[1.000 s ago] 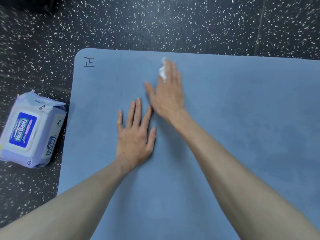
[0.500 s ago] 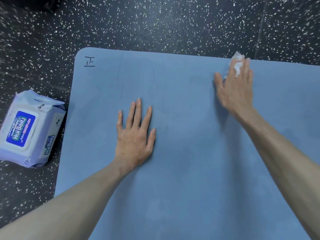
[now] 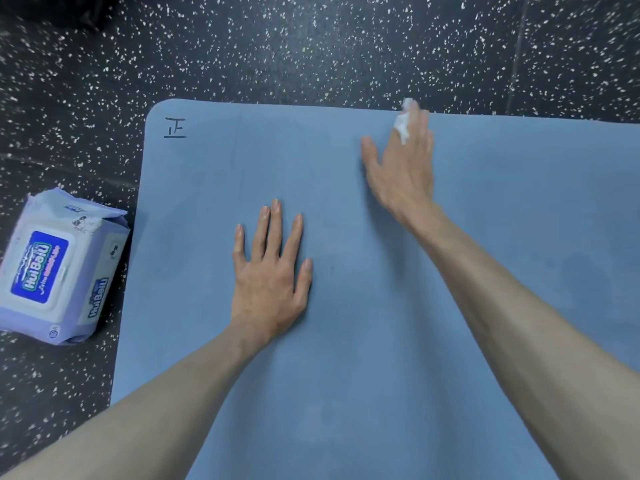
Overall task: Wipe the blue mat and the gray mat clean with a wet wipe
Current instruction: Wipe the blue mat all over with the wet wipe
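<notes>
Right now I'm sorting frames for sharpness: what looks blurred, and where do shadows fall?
Head view: the right hand and its crumpled white wet wipe are motion-smeared; the flat left hand is sharp; soft shadows edge both hands on the blue foam mat.

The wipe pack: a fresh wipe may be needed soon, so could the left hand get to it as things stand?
Probably yes. The left hand lies flat and empty on the blue mat, and the wipe pack sits on the floor just off the mat's left edge, with nothing between them.
</notes>
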